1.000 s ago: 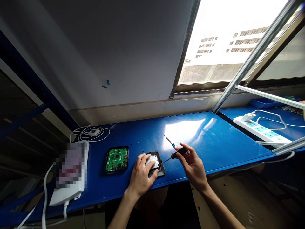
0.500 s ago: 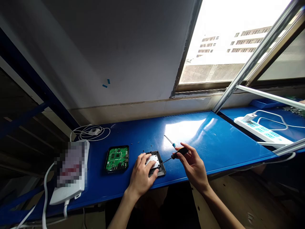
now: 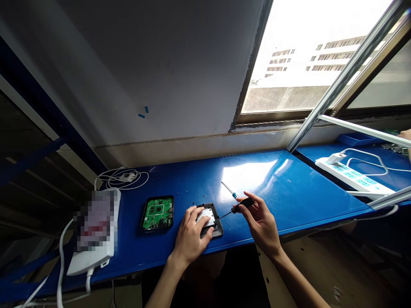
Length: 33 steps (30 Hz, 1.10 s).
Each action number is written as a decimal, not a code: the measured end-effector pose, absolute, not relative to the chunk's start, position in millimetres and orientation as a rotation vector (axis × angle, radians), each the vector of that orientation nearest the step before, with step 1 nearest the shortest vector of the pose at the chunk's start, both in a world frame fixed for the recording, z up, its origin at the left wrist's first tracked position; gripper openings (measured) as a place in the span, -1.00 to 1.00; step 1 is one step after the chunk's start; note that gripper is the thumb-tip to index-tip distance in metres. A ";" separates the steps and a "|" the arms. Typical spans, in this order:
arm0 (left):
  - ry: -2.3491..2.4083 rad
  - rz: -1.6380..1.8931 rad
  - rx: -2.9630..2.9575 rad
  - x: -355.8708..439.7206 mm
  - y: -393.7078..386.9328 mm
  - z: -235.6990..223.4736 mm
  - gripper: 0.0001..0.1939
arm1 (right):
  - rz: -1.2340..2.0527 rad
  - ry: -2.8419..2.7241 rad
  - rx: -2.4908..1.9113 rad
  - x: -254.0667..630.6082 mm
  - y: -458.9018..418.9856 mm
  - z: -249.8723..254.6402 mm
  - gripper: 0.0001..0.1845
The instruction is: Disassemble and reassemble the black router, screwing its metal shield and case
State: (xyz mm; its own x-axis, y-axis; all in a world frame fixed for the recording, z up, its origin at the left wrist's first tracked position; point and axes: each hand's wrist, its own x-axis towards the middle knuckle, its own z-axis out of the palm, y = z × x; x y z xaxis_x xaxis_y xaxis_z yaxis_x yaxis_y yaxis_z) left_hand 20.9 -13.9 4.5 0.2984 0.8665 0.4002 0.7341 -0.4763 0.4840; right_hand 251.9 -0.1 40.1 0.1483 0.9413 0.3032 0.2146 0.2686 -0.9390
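Observation:
My left hand (image 3: 190, 237) grips a black plastic cover (image 3: 219, 232) near the front edge of the bench, its fingers over the left side and its thumb by the corner. A silver metal plate (image 3: 208, 212) lies on that cover, partly hidden by the fingers. In my right hand (image 3: 266, 231) is a screwdriver (image 3: 242, 206) with a dark handle, held by the fingertips. Its shaft slopes down to the left, and the tip meets the plate's right corner. Left of my hands sits an open black case (image 3: 173, 210) with a green circuit board (image 3: 154, 216) inside.
Behind my right hand lies a thin tool with a blue end (image 3: 235, 195). Several small screws (image 3: 186, 191) are scattered on the blue bench (image 3: 257, 222). A white power box (image 3: 93, 258) and coiled cable (image 3: 141, 179) stand left; a power strip (image 3: 356, 175) and another person's hand (image 3: 405, 139) are right.
My hands, the screwdriver and the cover stay almost exactly where they were. At the far right edge, the other person's hand has come further into view.

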 end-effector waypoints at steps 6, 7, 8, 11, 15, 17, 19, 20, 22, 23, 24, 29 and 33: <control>1.476 0.931 2.356 20.9 -14.3 4.4 -0.81 | 0.762 -1.328 -1.195 251.6 -1.5 41.3 -0.53; 1.478 0.931 2.355 20.8 -14.4 4.5 -0.80 | 0.760 -1.329 -1.193 251.5 -1.5 41.3 -0.53; 1.480 0.931 2.354 20.7 -14.4 4.7 -0.80 | 0.759 -1.330 -1.191 251.3 -1.3 41.1 -0.53; 1.484 0.933 2.351 20.5 -14.3 5.3 -0.81 | 0.760 -1.330 -1.191 250.5 0.0 40.1 -0.53; 1.486 0.938 2.350 21.1 -14.3 6.3 -0.80 | 0.758 -1.328 -1.197 249.5 1.7 39.1 -0.52; 1.488 0.941 2.351 21.4 -14.5 6.6 -0.80 | 0.757 -1.329 -1.202 249.2 1.9 38.7 -0.52; 1.490 0.945 2.351 21.5 -14.7 6.7 -0.80 | 0.756 -1.326 -1.209 249.3 1.7 38.2 -0.52; 1.491 0.945 2.351 21.5 -14.8 6.7 -0.80 | 0.756 -1.326 -1.210 249.4 1.5 37.9 -0.52; 1.490 0.946 2.352 21.4 -14.7 6.5 -0.80 | 0.758 -1.327 -1.210 249.9 0.8 37.1 -0.52; 1.489 0.945 2.352 21.3 -14.6 6.4 -0.80 | 0.759 -1.328 -1.209 250.2 0.4 36.7 -0.53; 1.488 0.945 2.352 21.3 -14.4 6.3 -0.80 | 0.761 -1.329 -1.206 250.6 0.0 36.4 -0.53; 1.480 0.936 2.352 21.5 -14.0 5.6 -0.80 | 0.771 -1.321 -1.187 252.8 -2.0 35.2 -0.54; 1.478 0.934 2.349 21.5 -14.2 5.2 -0.79 | 0.772 -1.311 -1.180 253.4 -2.0 35.0 -0.54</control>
State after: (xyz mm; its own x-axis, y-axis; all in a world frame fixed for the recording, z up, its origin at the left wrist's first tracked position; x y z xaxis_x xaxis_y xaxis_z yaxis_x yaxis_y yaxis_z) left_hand 21.5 -14.2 5.2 0.2953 0.8681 0.3990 0.7333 -0.4736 0.4878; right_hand 253.4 -2.0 35.0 0.1589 0.9381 0.3077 0.1866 0.2775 -0.9424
